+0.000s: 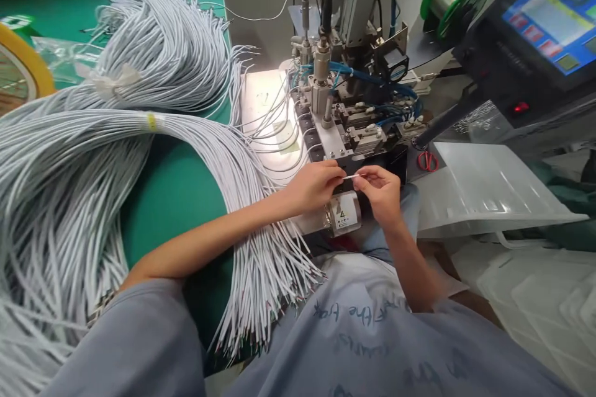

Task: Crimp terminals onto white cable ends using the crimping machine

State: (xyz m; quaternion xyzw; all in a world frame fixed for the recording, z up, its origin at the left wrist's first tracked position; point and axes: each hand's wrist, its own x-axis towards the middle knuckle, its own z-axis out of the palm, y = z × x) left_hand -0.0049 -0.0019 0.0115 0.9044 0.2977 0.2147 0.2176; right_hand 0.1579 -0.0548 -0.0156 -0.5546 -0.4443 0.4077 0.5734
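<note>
Between my hands, just in front of the machine, runs a short stretch of white cable (pixel 350 177). My left hand (pixel 317 185) pinches it from the left. The fingers of my right hand (pixel 380 189) close on its end from the right; the very tip is hardly visible there. Beyond them stands the bench machine (pixel 321 93) with its metal cylinders and blue air hoses, several white cables lying in its left side. A large bundle of white cables (pixel 251 198) spreads under my left forearm, its stripped ends hanging toward my lap.
Another tied cable heap (pixel 158 49) covers the back of the green table (pixel 158 192). At the right are a touch screen (pixel 554 18), a green wire spool (pixel 454 3), red-handled scissors (pixel 427 161) and a white tray (pixel 493 180). A yellow ring-shaped object (pixel 40 62) stands far left.
</note>
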